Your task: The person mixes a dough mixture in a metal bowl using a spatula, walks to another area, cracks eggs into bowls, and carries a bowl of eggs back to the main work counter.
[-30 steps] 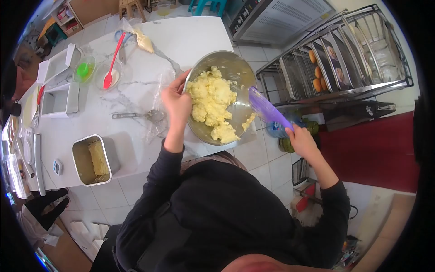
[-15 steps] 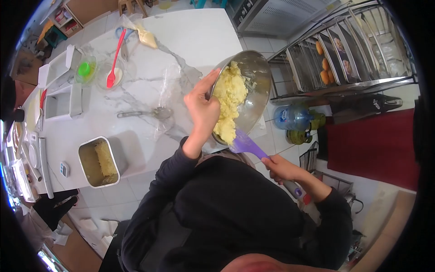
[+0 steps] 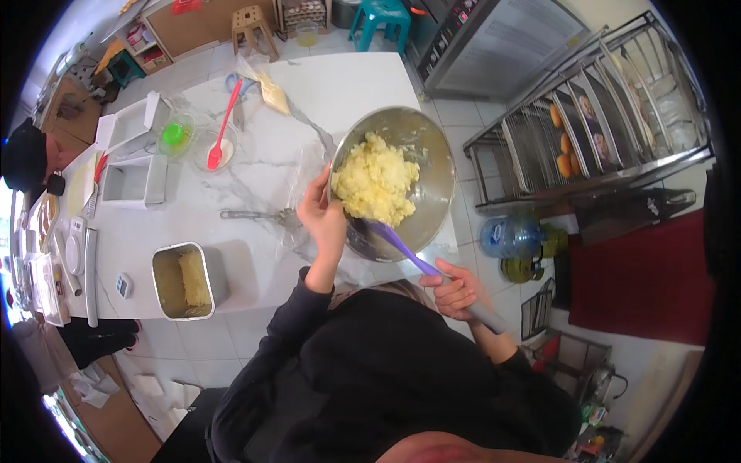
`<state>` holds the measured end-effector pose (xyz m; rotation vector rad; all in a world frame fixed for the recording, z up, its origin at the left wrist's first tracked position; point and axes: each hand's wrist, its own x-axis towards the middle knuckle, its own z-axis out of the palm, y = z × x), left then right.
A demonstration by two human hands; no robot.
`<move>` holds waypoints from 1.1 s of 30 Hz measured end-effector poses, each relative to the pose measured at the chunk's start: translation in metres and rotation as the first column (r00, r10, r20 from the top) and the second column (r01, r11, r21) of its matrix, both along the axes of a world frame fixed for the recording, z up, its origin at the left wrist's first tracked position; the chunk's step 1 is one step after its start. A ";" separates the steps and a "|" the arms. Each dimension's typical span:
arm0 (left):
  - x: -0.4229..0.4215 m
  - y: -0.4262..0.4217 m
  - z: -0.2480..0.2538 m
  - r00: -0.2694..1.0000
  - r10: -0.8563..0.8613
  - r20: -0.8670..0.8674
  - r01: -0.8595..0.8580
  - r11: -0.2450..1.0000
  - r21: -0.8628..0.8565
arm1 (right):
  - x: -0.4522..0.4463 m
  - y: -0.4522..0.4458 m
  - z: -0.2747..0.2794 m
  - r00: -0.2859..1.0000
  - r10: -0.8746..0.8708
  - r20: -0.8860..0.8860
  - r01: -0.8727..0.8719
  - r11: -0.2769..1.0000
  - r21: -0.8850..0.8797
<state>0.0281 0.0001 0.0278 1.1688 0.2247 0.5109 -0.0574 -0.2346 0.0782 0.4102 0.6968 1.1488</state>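
Just above mid-frame, a metal bowl (image 3: 436, 177) holds a lumpy yellow mixture (image 3: 376, 177). The left grip (image 3: 323, 220) clasps the bowl's left rim; the right grip (image 3: 458, 291), right of centre, is wrapped around the handle of a purple spatula (image 3: 400, 245), whose blade reaches into the bowl. A metal tin (image 3: 169, 282) stands on the worktop (image 3: 347, 85), left of centre.

Brt lt, L-edge glare, fisheye warp, blk corners
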 end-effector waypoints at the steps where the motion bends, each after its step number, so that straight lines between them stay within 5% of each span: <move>1: -0.001 0.002 0.002 1.000 0.022 -0.014 -0.022 1.000 0.014 | 0.003 0.004 0.005 0.997 -0.053 -0.056 0.055 0.998 0.036; 6: 0.000 0.007 -0.002 0.998 0.031 -0.059 -0.031 1.000 0.000 | 0.036 0.010 0.033 0.797 -0.298 -0.525 0.435 0.887 0.156; 15: 0.008 0.027 -0.042 0.971 0.161 -0.177 -0.188 0.971 -0.148 | 0.150 0.004 0.001 0.558 -0.219 -0.800 0.511 0.850 0.124; 19: 0.012 0.027 -0.045 0.961 0.227 -0.160 -0.241 0.968 -0.075 | 0.158 -0.002 -0.004 0.915 -0.263 -0.307 0.296 0.953 0.066; 22: 0.012 0.026 -0.046 0.950 0.233 -0.206 -0.245 0.969 -0.036 | 0.156 -0.018 0.000 0.973 0.004 0.232 0.045 0.978 -0.205; 25: 0.010 0.027 -0.045 0.945 0.252 -0.207 -0.261 0.965 -0.018 | 0.158 -0.046 -0.006 0.556 0.444 0.703 0.281 0.695 -0.662; 28: 0.012 0.025 -0.044 0.942 0.272 -0.198 -0.276 0.961 0.007 | 0.148 -0.028 0.013 0.119 0.697 0.707 0.700 0.446 -0.558; 31: 0.011 0.023 -0.039 0.938 0.290 -0.190 -0.294 0.956 0.009 | 0.153 0.008 -0.012 0.144 0.445 0.884 0.907 0.297 -0.297; 33: 0.012 0.026 -0.036 0.936 0.298 -0.188 -0.294 0.954 0.051 | 0.153 0.024 -0.015 0.198 0.157 0.968 0.872 0.422 -0.247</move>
